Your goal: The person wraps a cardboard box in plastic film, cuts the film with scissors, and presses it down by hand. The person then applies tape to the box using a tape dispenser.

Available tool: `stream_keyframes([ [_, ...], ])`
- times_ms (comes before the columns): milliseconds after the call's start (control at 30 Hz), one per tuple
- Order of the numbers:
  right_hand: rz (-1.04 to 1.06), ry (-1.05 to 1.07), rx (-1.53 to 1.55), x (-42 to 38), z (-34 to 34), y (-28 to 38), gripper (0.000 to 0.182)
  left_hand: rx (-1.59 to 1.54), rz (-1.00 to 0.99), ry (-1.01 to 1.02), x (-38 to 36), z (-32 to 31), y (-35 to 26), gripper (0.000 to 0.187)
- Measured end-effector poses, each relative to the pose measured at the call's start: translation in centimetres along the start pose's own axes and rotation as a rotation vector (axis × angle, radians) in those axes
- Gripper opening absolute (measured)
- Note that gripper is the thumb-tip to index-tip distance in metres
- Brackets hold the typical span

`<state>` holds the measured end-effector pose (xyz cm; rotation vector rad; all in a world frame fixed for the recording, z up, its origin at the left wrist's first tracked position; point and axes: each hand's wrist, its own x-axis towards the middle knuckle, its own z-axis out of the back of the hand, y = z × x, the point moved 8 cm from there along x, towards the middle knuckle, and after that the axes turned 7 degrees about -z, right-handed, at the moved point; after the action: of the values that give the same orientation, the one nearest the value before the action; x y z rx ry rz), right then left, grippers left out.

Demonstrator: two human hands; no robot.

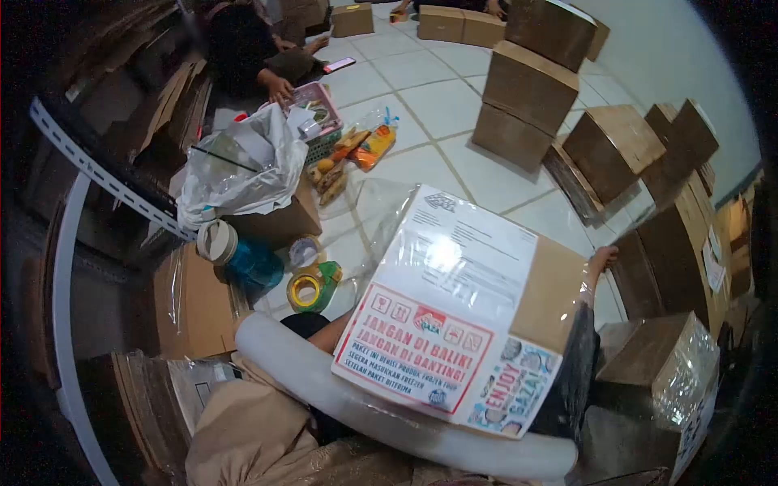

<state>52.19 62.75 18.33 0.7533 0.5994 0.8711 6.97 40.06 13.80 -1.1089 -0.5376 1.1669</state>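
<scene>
The labelled carton (478, 316) rests on the person's lap, stiff, slick with plastic wrap, probably heavy. The right hand (601, 261) grips its far edge; the left hand is hidden.

- White tiled floor (421, 97) with dark grout lines.
- Pale wall (681, 57) on the right.
- Stacked cardboard boxes (527, 89) along it.
- Metal slotted rail (97, 170) at left, dimly lit.

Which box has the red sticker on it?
The box in the person's lap, wrapped in clear film. It carries a white sheet and a red-bordered label; the stacked boxes on the floor behind show plain brown sides.
</scene>
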Motion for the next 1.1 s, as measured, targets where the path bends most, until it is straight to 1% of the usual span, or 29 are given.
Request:
stream_keyframes([
  [233, -0.002, 0.006, 0.031, 0.4, 0.0, -0.9, 0.077, 0.028, -0.140, -0.018, 5.1, 0.0, -1.9, 0.044],
  [300, -0.001, 0.019, 0.061, 0.1, -0.1, -1.3, 0.075, 0.044, -0.148, -0.049, 6.9, 1.4, -1.8, 0.044],
  [433, 0.003, 0.059, 0.148, 0.0, 0.0, -2.3, 0.070, 0.038, -0.209, -0.077, 8.6, 1.4, -2.4, 0.045],
  [500, 0.002, 0.096, 0.200, -0.1, 0.4, -2.8, 0.068, 0.032, -0.227, -0.097, 8.1, 1.4, -2.8, 0.045],
  [633, 0.005, 0.184, 0.354, -1.7, 2.4, -4.3, 0.064, -0.032, -0.343, -0.137, 3.0, 1.4, -3.4, 0.045],
  [700, 0.008, 0.220, 0.426, -3.2, 4.2, -5.6, 0.062, -0.107, -0.451, -0.181, -2.3, 1.9, -2.7, 0.046],
  [733, 0.016, 0.244, 0.466, -4.2, 5.3, -6.2, 0.061, -0.118, -0.425, -0.242, -5.8, 2.8, -1.4, 0.046],
  [800, 0.041, 0.283, 0.537, -6.5, 8.4, -8.0, 0.059, -0.027, -0.170, -0.424, -12.9, 5.6, -0.5, 0.038],
  [833, 0.059, 0.313, 0.564, -7.5, 10.1, -8.9, 0.058, 0.079, 0.082, -0.601, -18.3, 8.0, -0.1, 0.032],
  [867, 0.100, 0.343, 0.605, -8.6, 12.3, -9.6, 0.057, -0.211, 0.144, -0.802, -23.3, 8.9, -0.7, 0.028],
  [900, 0.152, 0.388, 0.636, -10.1, 14.6, -9.7, 0.056, -0.511, 0.202, -0.994, -28.1, 8.8, -0.7, 0.025],
  [967, 0.338, 0.562, 0.687, -11.7, 19.6, -9.3, 0.054, -0.505, 0.343, -1.089, -33.1, 7.2, 4.2, 0.022],
  [1000, 0.439, 0.717, 0.717, -14.1, 21.2, -7.7, 0.054, -0.512, 0.329, -1.098, -33.4, 6.3, 4.6, 0.022],
  [1033, 0.453, 0.719, 0.714, -15.5, 22.0, -7.3, 0.054, -0.281, 0.315, -1.022, -33.3, 5.7, 4.3, 0.025],
  [1067, 0.368, 1.273, 1.042, -22.0, 20.1, -3.6, 0.049, -0.048, 0.299, -0.940, -33.0, 5.2, 4.1, 0.028],
  [1100, 0.311, 1.298, 1.140, -21.9, 20.7, -5.1, 0.046, -0.052, 0.288, -0.948, -32.4, 4.7, 5.2, 0.028],
])
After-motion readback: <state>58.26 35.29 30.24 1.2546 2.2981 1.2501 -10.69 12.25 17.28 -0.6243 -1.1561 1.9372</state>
